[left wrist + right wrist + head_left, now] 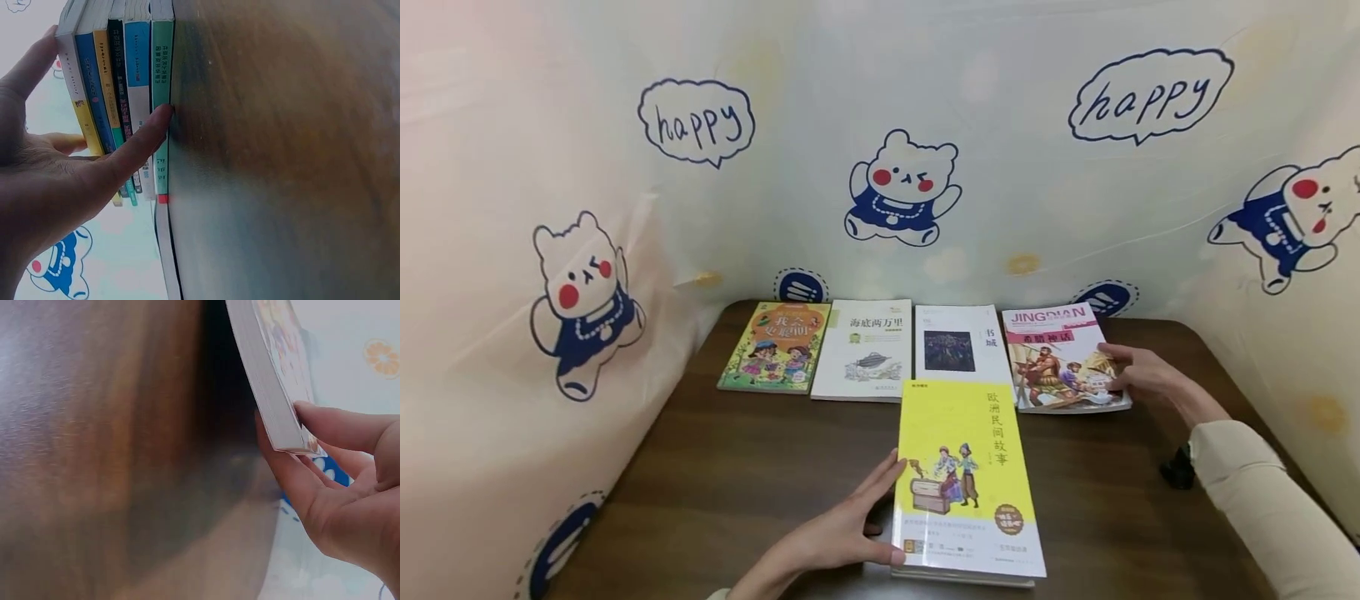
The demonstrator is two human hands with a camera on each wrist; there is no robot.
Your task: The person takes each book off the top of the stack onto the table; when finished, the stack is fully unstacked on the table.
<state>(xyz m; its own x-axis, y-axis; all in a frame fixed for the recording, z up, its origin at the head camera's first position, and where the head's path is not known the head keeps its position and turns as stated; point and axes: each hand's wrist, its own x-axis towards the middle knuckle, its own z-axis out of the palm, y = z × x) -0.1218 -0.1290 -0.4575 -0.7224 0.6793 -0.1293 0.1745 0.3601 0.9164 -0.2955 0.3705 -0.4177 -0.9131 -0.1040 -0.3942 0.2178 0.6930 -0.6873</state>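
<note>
In the head view, a stack of several books stands near the table's front, topped by a yellow-and-white book [958,492]. My left hand [842,529] rests on the stack's left side with fingers extended. The left wrist view shows the stacked spines, the lowest one green [162,62], with fingers of my left hand [94,169] spread across them. At the far right of the back row, my right hand [1153,379] pinches the edge of a Greek-myths paperback [1056,367]. In the right wrist view, the thumb of my right hand [344,481] lies on its cover, other fingers beneath.
Left of that paperback lie a white book with a dark picture [951,350], a white book with a ship drawing [868,367] and a green-and-yellow children's book [775,350]. A small black object [1177,468] sits by the right sleeve. Printed cloth [820,100] surrounds the brown table [737,467].
</note>
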